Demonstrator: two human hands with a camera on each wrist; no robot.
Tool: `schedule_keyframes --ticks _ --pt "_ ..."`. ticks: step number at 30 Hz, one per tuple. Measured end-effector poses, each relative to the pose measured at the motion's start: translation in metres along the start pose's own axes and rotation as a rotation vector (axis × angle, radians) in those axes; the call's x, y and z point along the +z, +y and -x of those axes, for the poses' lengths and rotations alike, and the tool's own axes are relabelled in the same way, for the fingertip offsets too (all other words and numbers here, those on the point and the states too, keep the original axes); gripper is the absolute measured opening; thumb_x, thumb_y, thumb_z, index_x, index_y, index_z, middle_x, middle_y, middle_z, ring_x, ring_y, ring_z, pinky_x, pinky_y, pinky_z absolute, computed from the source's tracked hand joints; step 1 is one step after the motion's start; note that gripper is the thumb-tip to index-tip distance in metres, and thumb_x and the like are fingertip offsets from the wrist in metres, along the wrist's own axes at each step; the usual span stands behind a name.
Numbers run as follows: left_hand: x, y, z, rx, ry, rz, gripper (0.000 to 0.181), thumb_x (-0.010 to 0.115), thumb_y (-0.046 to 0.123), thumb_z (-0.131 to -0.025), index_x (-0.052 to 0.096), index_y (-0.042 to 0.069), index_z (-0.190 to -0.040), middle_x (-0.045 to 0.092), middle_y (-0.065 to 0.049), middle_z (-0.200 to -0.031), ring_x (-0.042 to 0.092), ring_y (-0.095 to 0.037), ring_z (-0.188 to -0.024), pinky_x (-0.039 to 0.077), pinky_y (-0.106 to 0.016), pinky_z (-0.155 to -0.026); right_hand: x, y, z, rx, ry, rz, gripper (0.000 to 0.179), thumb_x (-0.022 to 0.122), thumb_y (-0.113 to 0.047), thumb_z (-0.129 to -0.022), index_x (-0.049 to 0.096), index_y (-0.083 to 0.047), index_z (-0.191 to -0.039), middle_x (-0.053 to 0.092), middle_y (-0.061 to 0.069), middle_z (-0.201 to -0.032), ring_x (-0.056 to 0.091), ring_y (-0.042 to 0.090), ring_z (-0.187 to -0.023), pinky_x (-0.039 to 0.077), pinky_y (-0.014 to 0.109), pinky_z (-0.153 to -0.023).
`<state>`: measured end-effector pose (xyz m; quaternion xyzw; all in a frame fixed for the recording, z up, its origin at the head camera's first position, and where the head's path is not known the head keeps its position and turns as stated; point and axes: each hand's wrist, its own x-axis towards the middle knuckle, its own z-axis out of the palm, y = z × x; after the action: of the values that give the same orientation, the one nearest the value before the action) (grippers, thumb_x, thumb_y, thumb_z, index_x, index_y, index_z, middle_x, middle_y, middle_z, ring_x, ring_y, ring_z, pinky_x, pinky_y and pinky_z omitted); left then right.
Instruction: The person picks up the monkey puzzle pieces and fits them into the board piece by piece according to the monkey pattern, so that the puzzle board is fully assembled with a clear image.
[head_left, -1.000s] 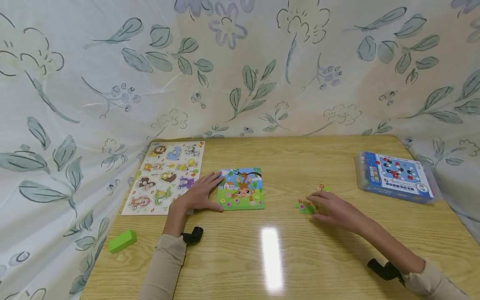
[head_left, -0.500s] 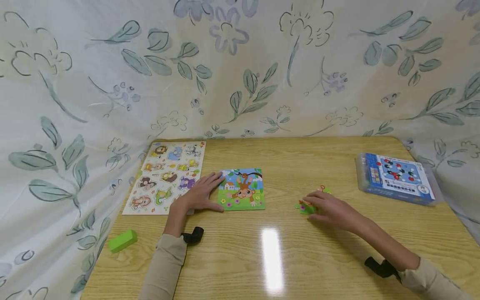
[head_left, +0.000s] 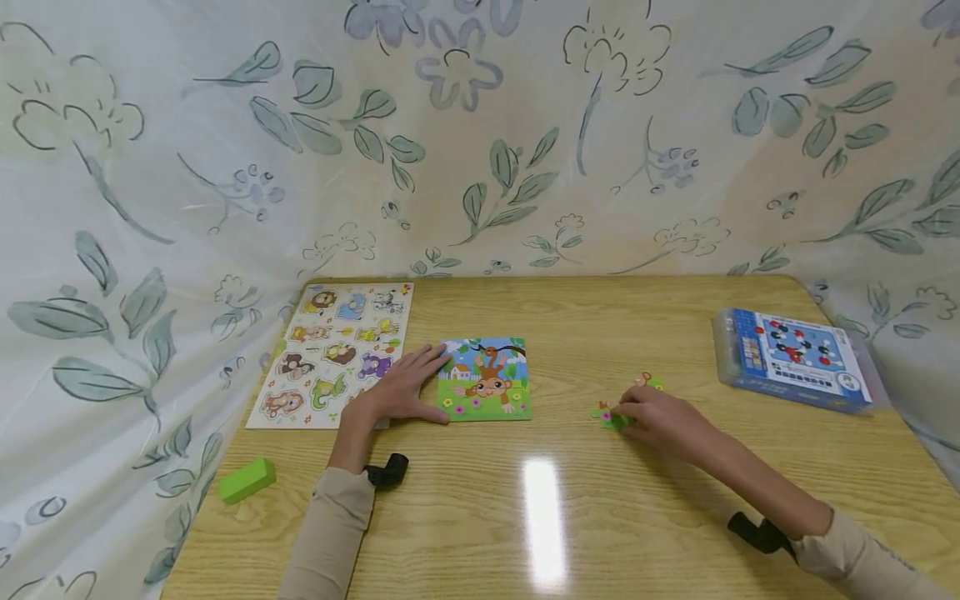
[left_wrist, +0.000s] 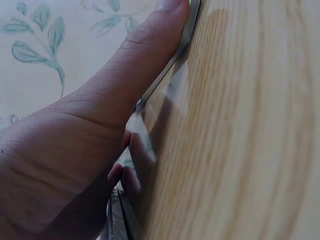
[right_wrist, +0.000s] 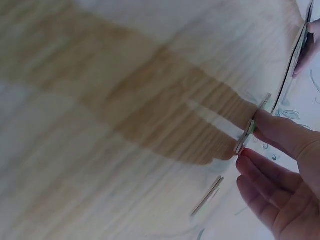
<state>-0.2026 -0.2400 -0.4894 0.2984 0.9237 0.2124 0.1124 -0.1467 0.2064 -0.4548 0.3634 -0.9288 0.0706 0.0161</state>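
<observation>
In the head view, my left hand [head_left: 405, 385] rests at the left edge of a square monkey picture puzzle [head_left: 486, 379], thumb at its lower corner and fingers spread toward its upper corner. Off to the right, my right hand [head_left: 667, 421] pinches a small green puzzle piece [head_left: 611, 418] with a pink flower on it. The right wrist view shows the thumb and a fingertip on the edge of the pinched piece [right_wrist: 244, 137]; whether it is clear of the tabletop I cannot tell. Another puzzle piece [head_left: 654, 383] lies just behind that hand, partly hidden by it.
A pale animal peg board [head_left: 318, 392] lies at the back left, partly beneath the left hand. A green block [head_left: 247, 481] sits at the table's left side. The boxed molecule model set [head_left: 795, 358] is at the right. A floral cloth [head_left: 480, 167] hangs behind the wooden table [head_left: 465, 533].
The right hand's fingers have drawn together and now pinch the green piece; more of both loose pieces shows. The left hand has stayed on the monkey puzzle.
</observation>
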Motion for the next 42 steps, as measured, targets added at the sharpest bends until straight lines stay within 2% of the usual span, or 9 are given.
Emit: schedule_keyframes --ticks 7,14,27,35,42 --pt "-0.002 0.001 0.0 0.02 0.015 -0.007 0.105 0.078 0.051 -0.075 0.025 0.011 -0.155 0.017 -0.012 -0.163 0.013 -0.038 -0.151 0.017 -0.062 -0.118 0.002 0.004 -0.001 -0.073 0.042 0.043 0.031 0.083 -0.013 -0.074 0.074 -0.009 -0.103 0.064 0.005 -0.093 0.061 0.016 -0.079 0.052 0.026 -0.061" --pt "-0.001 0.001 0.001 0.019 0.01 -0.008 0.105 0.078 0.053 -0.075 0.024 0.012 -0.156 0.017 -0.01 -0.164 0.012 -0.037 -0.151 0.017 -0.061 -0.118 0.002 0.011 -0.004 -0.058 -0.007 -0.018 0.029 0.08 -0.012 -0.076 0.072 -0.007 -0.104 0.065 0.005 -0.093 0.059 0.012 -0.077 0.05 0.024 -0.061" --pt "0.0 0.0 0.001 0.01 0.007 -0.006 0.105 0.077 0.053 -0.076 0.023 0.013 -0.156 0.016 -0.01 -0.164 0.012 -0.037 -0.151 0.016 -0.062 -0.118 0.002 0.017 -0.005 -0.104 0.016 -0.058 0.028 0.075 -0.006 -0.076 0.071 -0.002 -0.104 0.064 0.007 -0.095 0.063 0.015 -0.078 0.053 0.027 -0.063" --pt "0.0 0.0 0.0 0.006 0.007 -0.004 0.105 0.077 0.054 -0.075 0.024 0.013 -0.156 0.016 -0.009 -0.164 0.012 -0.037 -0.151 0.015 -0.062 -0.118 0.002 0.021 -0.007 -0.083 -0.027 -0.179 0.029 0.069 -0.003 -0.079 0.07 0.005 -0.107 0.061 0.013 -0.102 0.059 0.011 -0.077 0.048 0.022 -0.061" --pt "0.0 0.0 0.0 0.007 0.006 -0.014 0.105 0.077 0.054 -0.075 0.023 0.013 -0.156 0.016 -0.009 -0.164 0.012 -0.037 -0.151 0.016 -0.061 -0.118 0.001 0.025 -0.01 -0.071 -0.062 -0.231 0.028 0.069 -0.005 -0.08 0.071 0.003 -0.106 0.061 0.013 -0.106 0.055 0.009 -0.079 0.045 0.019 -0.061"
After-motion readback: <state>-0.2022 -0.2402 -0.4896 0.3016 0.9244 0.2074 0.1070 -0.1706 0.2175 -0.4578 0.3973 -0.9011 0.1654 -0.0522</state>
